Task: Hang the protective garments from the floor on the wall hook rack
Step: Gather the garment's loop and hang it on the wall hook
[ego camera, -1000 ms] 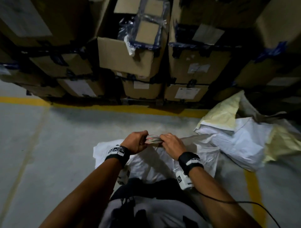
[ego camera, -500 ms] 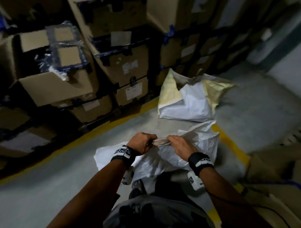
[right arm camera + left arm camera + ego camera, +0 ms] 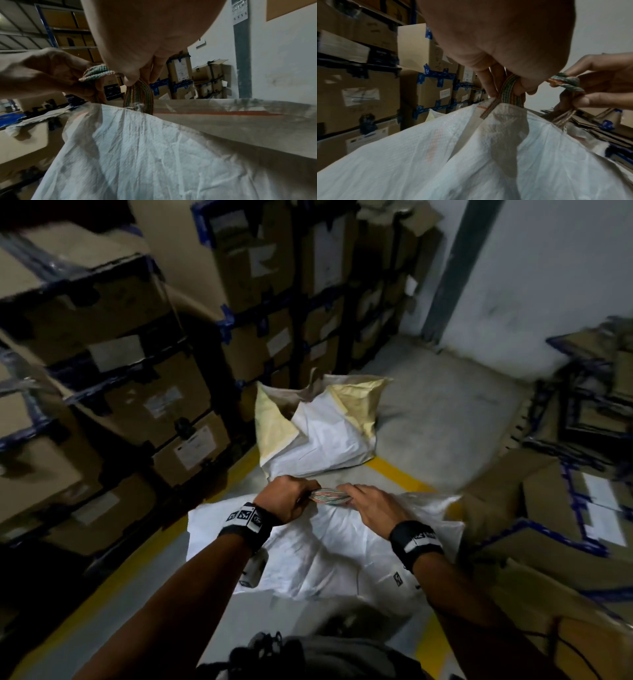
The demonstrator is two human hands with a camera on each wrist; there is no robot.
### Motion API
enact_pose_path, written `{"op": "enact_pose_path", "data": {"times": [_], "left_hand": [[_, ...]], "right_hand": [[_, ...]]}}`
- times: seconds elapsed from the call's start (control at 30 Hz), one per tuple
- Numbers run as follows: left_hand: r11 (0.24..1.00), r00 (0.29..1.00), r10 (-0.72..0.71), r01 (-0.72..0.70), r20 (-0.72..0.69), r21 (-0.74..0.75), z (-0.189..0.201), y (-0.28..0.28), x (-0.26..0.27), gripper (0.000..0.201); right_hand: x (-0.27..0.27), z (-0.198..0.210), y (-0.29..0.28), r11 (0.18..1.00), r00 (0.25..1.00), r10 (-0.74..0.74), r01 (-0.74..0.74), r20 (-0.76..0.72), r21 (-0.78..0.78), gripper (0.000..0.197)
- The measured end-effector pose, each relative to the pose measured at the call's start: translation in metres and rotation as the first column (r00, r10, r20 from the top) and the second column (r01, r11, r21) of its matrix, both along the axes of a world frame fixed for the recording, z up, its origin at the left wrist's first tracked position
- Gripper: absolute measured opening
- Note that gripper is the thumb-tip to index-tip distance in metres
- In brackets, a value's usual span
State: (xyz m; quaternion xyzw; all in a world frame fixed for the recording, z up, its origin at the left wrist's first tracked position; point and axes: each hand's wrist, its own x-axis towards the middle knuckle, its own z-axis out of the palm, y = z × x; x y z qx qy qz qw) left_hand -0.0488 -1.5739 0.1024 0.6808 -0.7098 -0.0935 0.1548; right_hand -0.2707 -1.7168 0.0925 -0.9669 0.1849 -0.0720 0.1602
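A white woven garment hangs in front of me, lifted off the floor by its striped straps. My left hand grips one striped strap in curled fingers. My right hand holds the other strap the same way, close beside the left. The white cloth drapes down below both fists. A second white and pale-yellow garment lies crumpled on the floor ahead. No hook rack shows in any view.
Stacked cardboard boxes with blue tape line the left side and the back. Flattened cartons and more boxes pile up on the right. A white wall stands ahead right. A yellow line crosses the grey floor.
My view has swung to the right, bringing the white wall and the right-hand cartons into sight. Both hands keep their hold on the straps, with the garment still raised.
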Motion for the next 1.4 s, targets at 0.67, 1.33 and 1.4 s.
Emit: {"op": "enact_pose_path", "data": {"times": [0.67, 1.33, 1.4], "left_hand": [[0.983, 0.934, -0.171, 0.139, -0.313, -0.122, 0.038, -0.36, -0.009, 0.03], [0.883, 0.871, -0.466, 0.448, -0.153, -0.136, 0.143, -0.741, 0.094, 0.032], [0.879, 0.87, -0.473, 0.454, -0.143, -0.148, 0.145, -0.784, 0.099, 0.032]], "right_hand": [[-0.03, 0.049, -0.301, 0.947, 0.955, -0.274, 0.289, 0.119, -0.139, 0.052], [0.047, 0.133, -0.629, 0.892, 0.916, -0.379, 0.4, 0.132, -0.212, 0.044], [0.051, 0.133, -0.672, 0.892, 0.91, -0.389, 0.41, 0.141, -0.19, 0.043]]}}
